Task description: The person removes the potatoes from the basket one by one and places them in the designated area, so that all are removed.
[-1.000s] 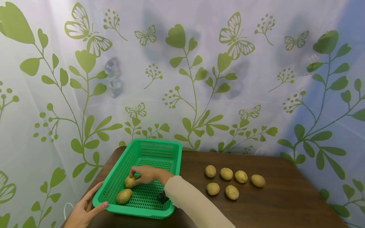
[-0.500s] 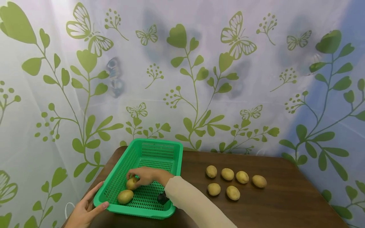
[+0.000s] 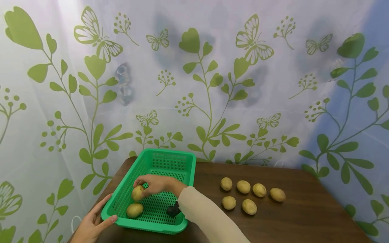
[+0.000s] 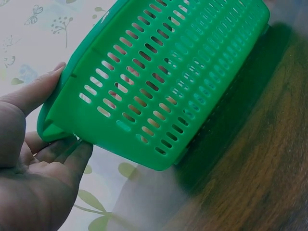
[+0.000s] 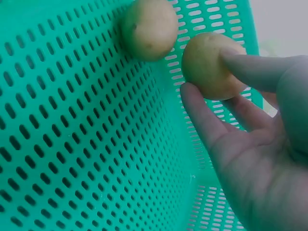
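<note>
A green plastic basket (image 3: pixel 158 226) with slotted walls and floor stands at the left of the table. My left hand (image 3: pixel 92 221) grips its near left corner; in the left wrist view the thumb lies along the rim and the fingers curl beneath it. Inside the basket, my right hand (image 3: pixel 155 185) holds a potato (image 3: pixel 137 193) between thumb and fingers, near the left wall. A second potato (image 3: pixel 134 210) lies close by in the near left corner. The right wrist view shows the held potato (image 5: pixel 207 62) pinched beside the other potato (image 5: pixel 151 30).
To the right of the basket, several potatoes (image 3: pixel 243 187) lie in two loose rows on the dark wooden table (image 3: pixel 291 221). A small black device (image 3: pixel 173 211) shows by the right sleeve. Behind the table hangs a curtain (image 3: pixel 194 81) printed with leaves and butterflies.
My right hand has shifted slightly left and up with its potato inside the basket. My left hand keeps its grip on the corner. The potatoes on the table have not moved.
</note>
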`<action>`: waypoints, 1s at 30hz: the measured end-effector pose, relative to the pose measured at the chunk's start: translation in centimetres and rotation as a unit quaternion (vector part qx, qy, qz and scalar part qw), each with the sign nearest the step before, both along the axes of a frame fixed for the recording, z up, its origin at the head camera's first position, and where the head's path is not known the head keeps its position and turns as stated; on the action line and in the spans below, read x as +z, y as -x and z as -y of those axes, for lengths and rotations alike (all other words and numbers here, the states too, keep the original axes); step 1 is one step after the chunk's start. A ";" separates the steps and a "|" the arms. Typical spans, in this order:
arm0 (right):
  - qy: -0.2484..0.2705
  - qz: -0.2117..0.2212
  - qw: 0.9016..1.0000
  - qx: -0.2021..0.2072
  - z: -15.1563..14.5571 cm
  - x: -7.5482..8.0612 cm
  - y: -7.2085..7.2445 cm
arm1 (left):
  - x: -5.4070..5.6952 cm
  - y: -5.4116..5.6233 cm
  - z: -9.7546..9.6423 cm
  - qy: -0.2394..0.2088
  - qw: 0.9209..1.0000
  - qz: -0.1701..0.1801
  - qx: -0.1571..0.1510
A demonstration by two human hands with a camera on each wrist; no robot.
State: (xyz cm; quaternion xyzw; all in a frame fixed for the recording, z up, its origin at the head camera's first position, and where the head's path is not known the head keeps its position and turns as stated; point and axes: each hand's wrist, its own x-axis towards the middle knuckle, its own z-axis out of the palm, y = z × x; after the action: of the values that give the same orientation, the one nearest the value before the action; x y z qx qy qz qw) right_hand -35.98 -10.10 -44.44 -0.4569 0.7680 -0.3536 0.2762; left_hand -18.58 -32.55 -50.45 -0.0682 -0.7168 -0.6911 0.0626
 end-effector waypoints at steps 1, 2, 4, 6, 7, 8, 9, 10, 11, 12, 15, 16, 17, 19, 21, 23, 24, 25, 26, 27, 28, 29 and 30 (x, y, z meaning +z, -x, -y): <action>0.004 0.012 1.000 -0.001 -0.1 0.1 0.0 | 0.0 0.0 -0.1 -0.002 1.000 -0.003 -0.003; 0.006 0.018 1.000 -0.001 -0.2 0.3 -0.1 | 0.0 0.0 -0.1 -0.003 1.000 -0.004 -0.004; 0.010 0.018 1.000 0.000 -0.6 0.6 -0.1 | 0.0 0.0 -0.2 -0.007 1.000 -0.004 -0.003; 0.015 0.011 1.000 -0.002 -1.0 0.8 -0.2 | 0.0 0.0 -0.2 -0.009 1.000 -0.001 -0.001; 0.017 0.007 1.000 -0.004 -1.2 1.0 -0.2 | 0.0 0.1 -0.2 -0.009 1.000 0.001 0.000; 0.019 0.002 1.000 -0.004 -1.4 1.2 -0.2 | 0.0 0.1 -0.3 -0.008 1.000 0.003 0.002; 0.022 0.002 1.000 -0.004 -1.7 1.4 -0.2 | 0.0 0.1 -0.2 -0.007 1.000 0.004 0.002; 0.024 0.002 1.000 -0.004 -1.9 1.6 -0.2 | 0.1 0.1 -0.2 -0.006 1.000 0.005 0.003; 0.027 0.002 1.000 -0.001 -2.2 1.8 -0.2 | 0.1 0.1 -0.2 -0.004 1.000 0.005 0.004; 0.029 0.001 1.000 0.002 -2.4 2.0 -0.2 | 0.2 0.1 -0.1 -0.001 1.000 0.006 0.006; 0.033 0.003 0.999 0.003 -3.1 2.7 -0.3 | 0.2 0.2 0.0 0.005 1.000 0.008 0.007; 0.034 0.000 0.999 0.001 -3.3 2.9 -0.3 | 0.2 0.2 0.1 0.007 1.000 0.010 0.008; 0.033 -0.003 0.999 -0.001 -3.4 3.0 -0.3 | 0.2 0.2 0.1 0.007 1.000 0.013 0.009; 0.032 -0.003 0.999 -0.007 -3.8 3.3 -0.4 | 0.2 0.2 0.2 0.004 1.000 0.023 0.010; 0.035 -0.001 0.999 -0.010 -4.2 3.6 -0.4 | 0.2 0.2 0.2 -0.001 1.000 0.029 0.012; 0.037 -0.003 0.999 -0.011 -4.6 3.9 -0.3 | 0.1 0.2 0.2 -0.003 0.999 0.033 0.013; 0.037 -0.003 0.999 -0.012 -4.8 4.0 -0.3 | 0.1 0.3 0.3 -0.003 0.999 0.033 0.015; 0.038 -0.005 0.999 -0.013 -5.1 4.1 -0.3 | 0.1 0.3 0.3 -0.001 0.999 0.034 0.016; 0.036 -0.006 0.999 -0.016 -5.3 4.2 -0.3 | 0.0 0.3 0.3 0.000 0.999 0.033 0.018; 0.033 -0.010 0.999 -0.020 -5.6 4.3 -0.3 | 0.0 0.3 0.3 0.001 0.999 0.033 0.018; 0.030 -0.016 0.999 -0.023 -5.8 4.4 -0.3 | -0.1 0.4 0.3 0.002 0.999 0.036 0.019; 0.028 -0.016 0.999 -0.026 -6.1 4.4 -0.3 | -0.2 0.4 0.3 0.002 0.999 0.034 0.018; 0.027 -0.017 0.999 -0.030 -6.4 4.6 -0.4 | -0.2 0.4 0.2 0.000 0.999 0.033 0.016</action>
State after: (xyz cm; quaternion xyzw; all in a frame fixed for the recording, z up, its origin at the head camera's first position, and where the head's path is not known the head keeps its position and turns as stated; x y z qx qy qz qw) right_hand -35.62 -3.72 -39.88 -0.4468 0.7762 -0.3746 0.2400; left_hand -18.96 -32.79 -50.69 -0.0342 -0.7192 -0.6921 0.0499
